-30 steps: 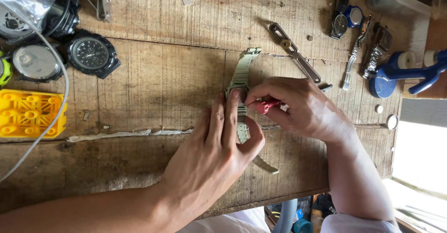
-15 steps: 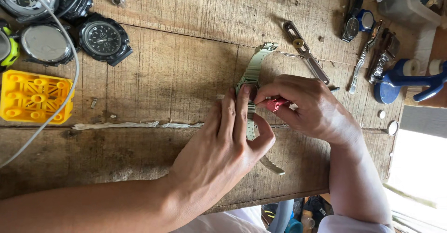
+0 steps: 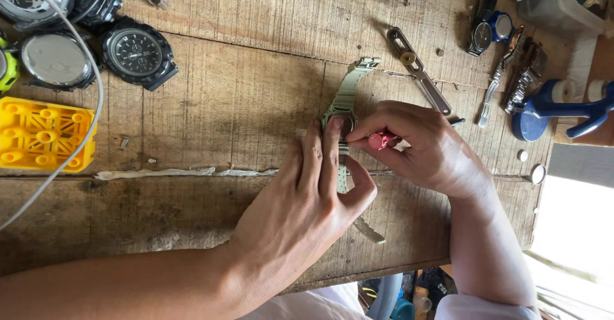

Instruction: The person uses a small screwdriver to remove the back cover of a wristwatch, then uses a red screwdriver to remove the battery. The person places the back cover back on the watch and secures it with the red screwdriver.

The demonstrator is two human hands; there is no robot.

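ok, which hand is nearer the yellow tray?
Left. The left hand presses the watch mid-bench, on the side toward the yellow tray; the right hand lies beyond the watch.

Watch case (image 3: 346, 123) perhaps mostly under fingers (image 3: 332, 147)

on a worn wooden bench (image 3: 243, 102) a pale green watch (image 3: 345, 112) lies face down, its strap running up and down the boards. the left hand (image 3: 307, 205) presses flat on it, fingertips at the case and thumb beside the lower strap. the right hand (image 3: 428, 150) pinches a small red tool (image 3: 382, 140) whose tip meets the case back (the exact contact is hidden by fingers). a black watch (image 3: 136, 52) and a yellow tray (image 3: 41, 134) sit well to the left, crossed by a white cable (image 3: 96, 96). a metal wrench (image 3: 419, 70) lies just above the right hand, a blue press (image 3: 556, 109) farther right.
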